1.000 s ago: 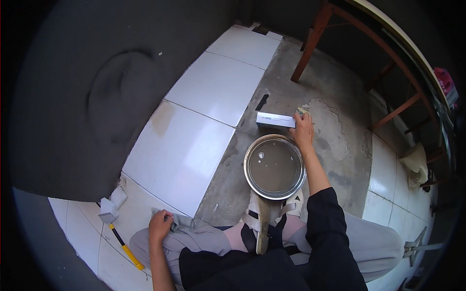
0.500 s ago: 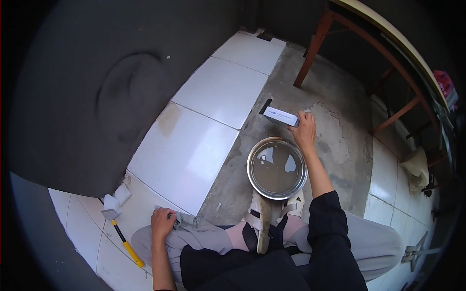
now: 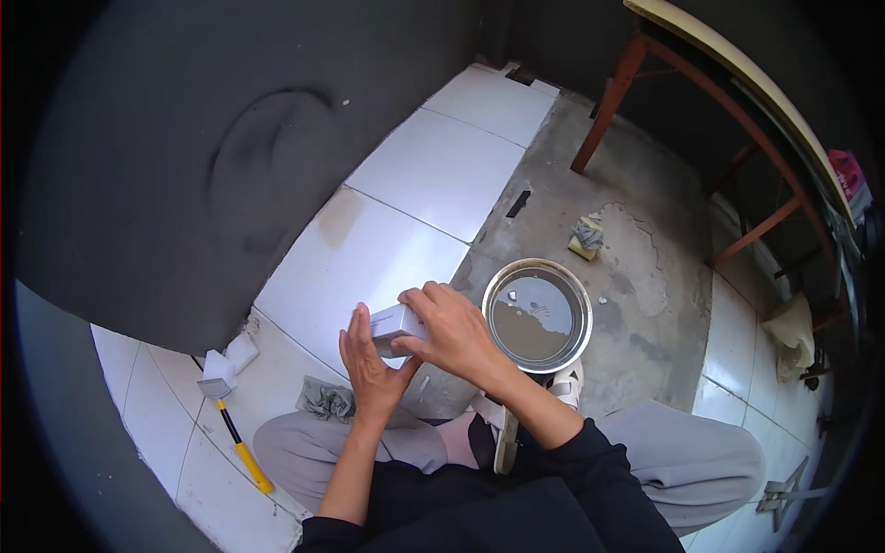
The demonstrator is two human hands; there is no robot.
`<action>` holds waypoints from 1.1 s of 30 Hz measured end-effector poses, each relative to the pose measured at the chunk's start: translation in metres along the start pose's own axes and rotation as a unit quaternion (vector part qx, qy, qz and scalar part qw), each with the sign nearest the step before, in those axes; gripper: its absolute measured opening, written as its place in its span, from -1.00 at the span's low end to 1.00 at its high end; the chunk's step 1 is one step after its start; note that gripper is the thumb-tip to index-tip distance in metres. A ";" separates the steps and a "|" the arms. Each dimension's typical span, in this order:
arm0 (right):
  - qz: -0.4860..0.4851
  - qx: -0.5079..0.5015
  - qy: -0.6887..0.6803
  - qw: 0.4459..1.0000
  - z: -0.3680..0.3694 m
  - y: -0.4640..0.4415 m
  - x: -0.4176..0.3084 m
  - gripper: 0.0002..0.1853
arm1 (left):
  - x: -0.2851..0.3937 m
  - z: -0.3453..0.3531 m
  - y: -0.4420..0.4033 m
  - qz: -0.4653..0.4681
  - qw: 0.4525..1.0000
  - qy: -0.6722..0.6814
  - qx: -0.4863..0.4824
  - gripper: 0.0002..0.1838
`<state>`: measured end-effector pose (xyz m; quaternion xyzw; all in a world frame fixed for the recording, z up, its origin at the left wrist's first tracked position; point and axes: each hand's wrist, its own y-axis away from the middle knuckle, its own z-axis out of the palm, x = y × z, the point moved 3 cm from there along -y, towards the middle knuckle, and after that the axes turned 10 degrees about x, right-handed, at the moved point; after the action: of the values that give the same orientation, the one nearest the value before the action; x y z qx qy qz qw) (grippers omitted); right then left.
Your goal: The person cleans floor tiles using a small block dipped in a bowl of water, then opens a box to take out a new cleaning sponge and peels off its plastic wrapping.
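Observation:
A small box (image 3: 391, 320), white on top with darker sides, is held between both hands above the tiles left of the bowl. My left hand (image 3: 371, 376) grips its left side, with the thumb stretched underneath. My right hand (image 3: 450, 330) is closed round the right end and hides part of the box. Below my left hand, a crumpled grey cloth (image 3: 325, 399) lies by my knee. The metal bowl (image 3: 587, 324) of murky water stands right of my right hand.
Beyond the bowl lie a yellow sponge with grey cloth (image 3: 585, 240) and a black strip (image 3: 518, 204). A yellow-handled scraper (image 3: 245, 453) rests on the left tiles beside white blocks (image 3: 241, 351). A brown-legged table (image 3: 608, 111) stands at the back right, a dark wall at left.
My right hand has brought the box from beyond the bowl toward me and left. My left hand has left the grey cloth and taken hold of the box. The sponge is now uncovered.

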<state>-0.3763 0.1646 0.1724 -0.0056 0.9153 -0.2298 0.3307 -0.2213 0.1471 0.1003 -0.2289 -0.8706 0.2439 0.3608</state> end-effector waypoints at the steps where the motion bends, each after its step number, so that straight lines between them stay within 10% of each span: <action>1: -0.013 0.010 -0.007 1.000 0.000 0.003 -0.007 -0.42 | -0.001 0.002 0.000 -0.002 1.000 0.022 0.005 0.14; 26: 0.161 0.025 -0.195 0.967 0.014 0.001 -0.020 -0.90 | -0.036 -0.004 0.021 -0.071 0.986 0.140 0.062 -0.01; 33: -0.023 0.052 0.050 0.997 0.019 0.013 -0.023 -0.80 | -0.040 0.000 0.024 -0.032 0.994 0.080 0.071 -0.08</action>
<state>-0.3448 0.1722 0.1681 0.0015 0.9173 -0.2845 0.2787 -0.1912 0.1429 0.0655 -0.1937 -0.8261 0.2744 0.4525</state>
